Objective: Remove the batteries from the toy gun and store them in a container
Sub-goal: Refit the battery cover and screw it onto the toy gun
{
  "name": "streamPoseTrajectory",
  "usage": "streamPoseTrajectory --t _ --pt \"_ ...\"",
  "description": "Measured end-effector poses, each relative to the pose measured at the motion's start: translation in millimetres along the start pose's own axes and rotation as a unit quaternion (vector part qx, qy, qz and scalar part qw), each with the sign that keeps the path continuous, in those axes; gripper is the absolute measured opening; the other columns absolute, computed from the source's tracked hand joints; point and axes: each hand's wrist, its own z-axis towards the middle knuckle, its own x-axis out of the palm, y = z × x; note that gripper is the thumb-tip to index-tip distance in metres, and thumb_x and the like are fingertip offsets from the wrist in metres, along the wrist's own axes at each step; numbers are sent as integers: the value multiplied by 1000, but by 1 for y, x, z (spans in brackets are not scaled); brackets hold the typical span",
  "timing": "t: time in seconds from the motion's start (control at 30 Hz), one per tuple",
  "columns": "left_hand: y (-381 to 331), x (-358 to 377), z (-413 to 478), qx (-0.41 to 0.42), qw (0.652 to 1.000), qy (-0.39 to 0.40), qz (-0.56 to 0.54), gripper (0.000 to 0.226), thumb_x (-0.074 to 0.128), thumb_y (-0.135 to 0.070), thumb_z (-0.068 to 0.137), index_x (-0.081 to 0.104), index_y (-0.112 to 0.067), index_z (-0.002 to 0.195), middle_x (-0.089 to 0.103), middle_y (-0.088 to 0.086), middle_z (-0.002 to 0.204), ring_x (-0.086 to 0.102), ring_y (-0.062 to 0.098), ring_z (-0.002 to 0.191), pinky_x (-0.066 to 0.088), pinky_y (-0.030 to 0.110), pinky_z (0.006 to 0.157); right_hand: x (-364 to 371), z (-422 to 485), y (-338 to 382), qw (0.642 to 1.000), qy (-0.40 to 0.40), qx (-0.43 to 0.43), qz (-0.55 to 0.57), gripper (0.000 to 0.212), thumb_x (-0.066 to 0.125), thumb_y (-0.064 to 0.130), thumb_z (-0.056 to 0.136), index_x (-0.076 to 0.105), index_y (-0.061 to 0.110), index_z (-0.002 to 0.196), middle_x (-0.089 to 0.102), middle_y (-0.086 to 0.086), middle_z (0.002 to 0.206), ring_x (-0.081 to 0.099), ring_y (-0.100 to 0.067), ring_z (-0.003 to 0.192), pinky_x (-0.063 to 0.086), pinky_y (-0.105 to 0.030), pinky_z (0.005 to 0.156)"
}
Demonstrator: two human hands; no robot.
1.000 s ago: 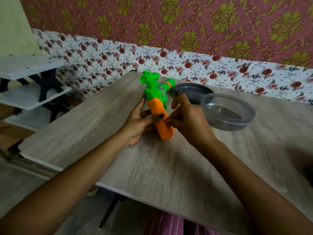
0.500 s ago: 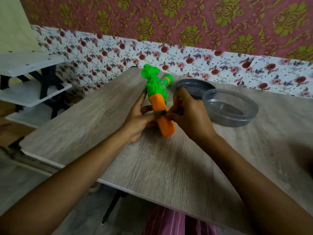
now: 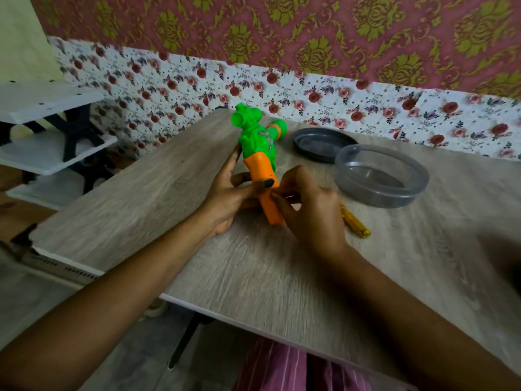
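A toy gun (image 3: 253, 136) with a green body and an orange grip stands tilted on the wooden table (image 3: 253, 277). My left hand (image 3: 228, 193) holds the grip from the left, thumb laid across it. My right hand (image 3: 310, 210) pinches the grip's right side with curled fingers; what lies under the fingertips is hidden. A gold battery (image 3: 355, 222) lies on the table just right of my right hand. The clear round container (image 3: 380, 193) stands open and empty behind it.
The container's dark lid (image 3: 318, 142) lies flat behind the toy, near the floral wall. White shelves (image 3: 42, 108) on a black frame stand off the table's left edge. The table's front edge runs close to my lap.
A gold battery now lies on the table beside my right hand; it was not visible before. My right hand has shifted lower on the grip. My left hand keeps its hold.
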Motion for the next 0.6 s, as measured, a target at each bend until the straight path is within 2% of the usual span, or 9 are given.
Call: streamPoseTrajectory --t 0.1,0.17,0.23,0.3,0.33,0.4,0.47,0.53,0.6 --pt "-1 -1 -1 -6 1000 2 -7 138 93 -39 28 20 -39 145 66 9 102 70 13 73 56 28 55 7 -6 -2 994 10 -61 -86 14 50 26 84 44 23 97 69 -11 78 66 -33 66 54 -40 50" --pt "-1 -1 0 -13 1000 -12 -10 107 82 -18 61 20 -35 147 64 13 109 69 16 83 59 32 62 2 -5 1 999 23 32 26 19 57 10 84 48 22 95 71 -2 84 69 -21 75 57 -32 63" --pt "-2 -2 -1 -22 1000 -21 -3 93 63 2 79 13 -32 150 58 19 123 63 21 94 57 33 68 -3 1 2 969 41 149 195 34 56 -6 82 46 25 91 68 10 82 68 -5 75 55 -18 68" --pt "-1 -1 0 -20 1000 -19 9 95 59 9 80 10 -31 150 54 21 129 61 23 98 57 33 69 -9 8 -1 923 34 235 303 38 52 -14 81 46 23 88 68 6 79 66 -7 69 56 -29 73" --pt "0 -1 0 -17 1000 -18 11 96 60 11 79 11 -30 150 54 21 129 61 22 98 57 33 69 -12 11 -3 918 25 252 306 37 51 -15 80 46 21 85 68 1 78 66 -10 69 56 -34 75" --pt "0 -1 1 -15 1000 -20 9 99 65 13 73 17 -28 149 56 18 124 62 20 98 57 33 71 -24 18 -9 963 21 215 163 28 56 -8 80 50 19 83 69 -4 81 65 -14 74 55 -36 77" --pt "0 -2 2 -13 1000 -25 11 96 67 11 70 23 -26 147 58 14 119 61 18 97 57 33 72 -45 23 -17 982 76 147 -87 15 62 7 82 58 16 94 69 -5 92 65 -18 83 54 -37 78" --pt "-1 0 2 -11 1000 -26 12 92 64 13 74 24 -27 147 59 9 112 62 15 94 56 32 72 -64 23 -24 941 175 135 -258 19 59 21 87 59 16 105 65 -7 104 62 -24 93 53 -39 81" --pt "-1 2 2 -6 1000 -21 16 85 57 13 81 23 -30 146 61 4 102 63 11 87 56 29 71 -74 16 -28 897 245 167 -328 25 54 30 91 59 14 109 63 -11 108 61 -25 96 51 -33 79"
